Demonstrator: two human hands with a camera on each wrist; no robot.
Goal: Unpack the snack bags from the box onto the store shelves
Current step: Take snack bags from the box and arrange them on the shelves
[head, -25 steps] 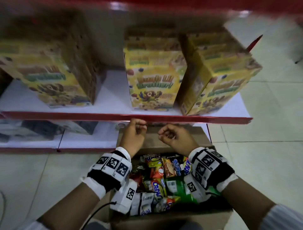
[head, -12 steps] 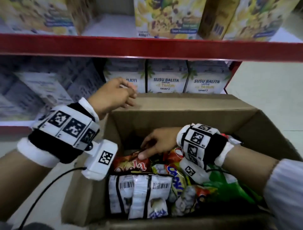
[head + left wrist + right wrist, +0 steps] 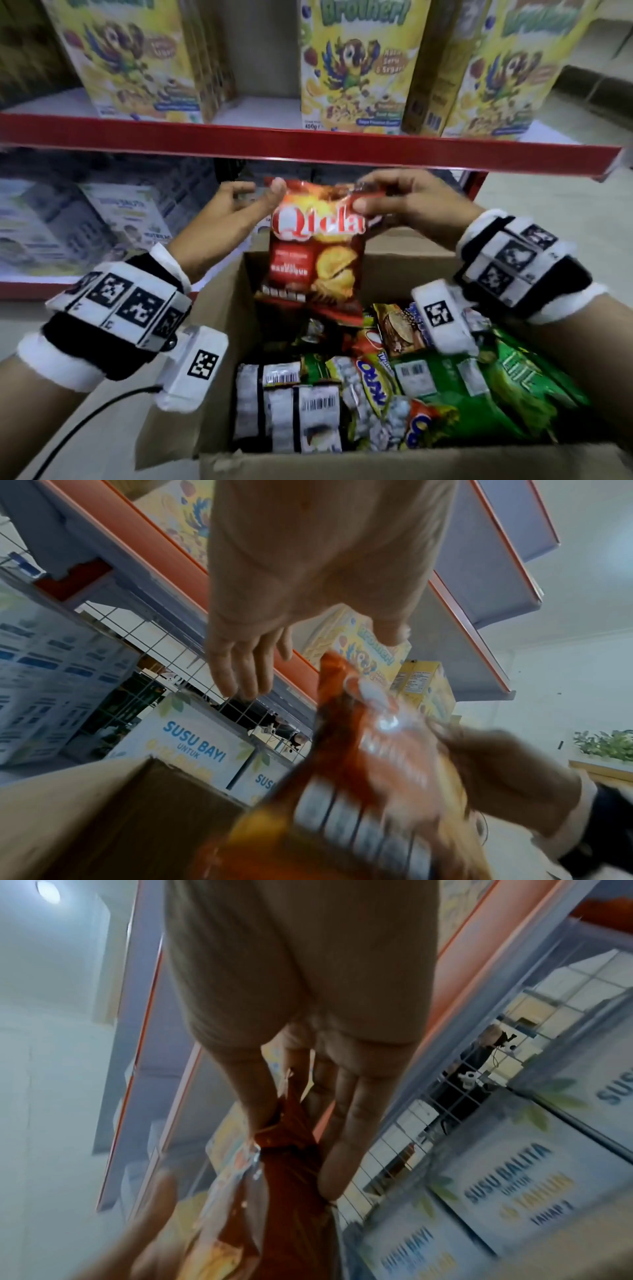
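Observation:
A red Qtela snack bag (image 3: 315,260) hangs upright over the open cardboard box (image 3: 404,263). My right hand (image 3: 363,195) pinches its top right corner between thumb and fingers. In the right wrist view the thumb and fingers (image 3: 346,1118) lie on either side of the red bag (image 3: 291,1172). My left hand (image 3: 263,188) is at the top left corner, thumb touching the bag's edge. Its straight fingers (image 3: 240,669) stay apart from the bag (image 3: 359,750). Several more snack bags (image 3: 479,394) fill the box.
A red-edged shelf (image 3: 308,150) runs just beyond the bag, with yellow cereal boxes (image 3: 356,68) standing on it and gaps between them. Pale milk cartons (image 3: 130,219) sit on the lower shelf behind the box. A black cable (image 3: 85,428) trails from my left wrist.
My right hand reached into the box, took the red bag and lifted it out. My left hand left the box's back flap and came up to the bag's top left corner.

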